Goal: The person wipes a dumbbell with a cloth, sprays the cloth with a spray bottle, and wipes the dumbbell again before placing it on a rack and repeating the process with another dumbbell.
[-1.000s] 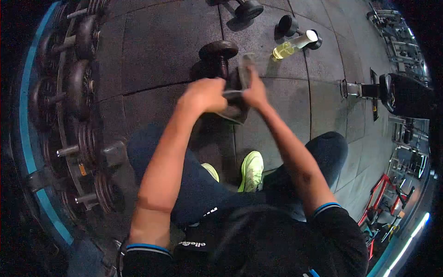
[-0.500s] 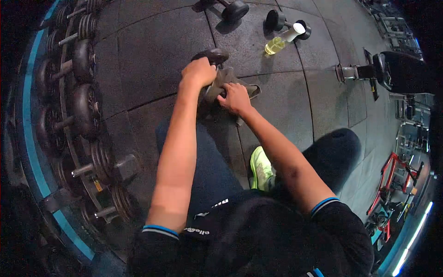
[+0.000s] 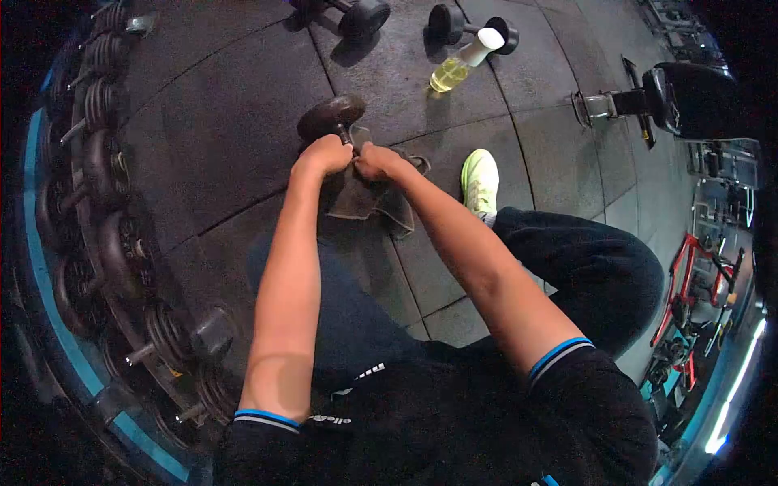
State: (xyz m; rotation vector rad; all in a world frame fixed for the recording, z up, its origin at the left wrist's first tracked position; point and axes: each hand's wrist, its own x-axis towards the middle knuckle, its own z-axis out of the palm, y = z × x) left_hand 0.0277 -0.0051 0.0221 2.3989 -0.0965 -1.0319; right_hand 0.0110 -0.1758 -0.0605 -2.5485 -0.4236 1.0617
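A dark round-headed dumbbell [image 3: 331,117] is on the floor in front of me, its near part hidden by my hands and a cloth. My left hand [image 3: 324,155] is closed around the handle just below the visible head. Beside it, almost touching, my right hand [image 3: 379,162] is closed on the grey-brown cloth [image 3: 356,200] by the handle; its fingertips are partly hidden. The cloth hangs in folds below both hands.
A bottle of yellow liquid with a white top [image 3: 454,74] stands ahead, near a small dumbbell [image 3: 446,24]. Another dumbbell [image 3: 365,18] lies farther left. A dumbbell rack [image 3: 121,251] runs along my left. A padded bench [image 3: 701,101] is at right.
Both hands have come closer together. My right hand has gone from lying over the cloth with fingers spread to closed. The cloth now hangs lower, and my right foot shows farther forward.
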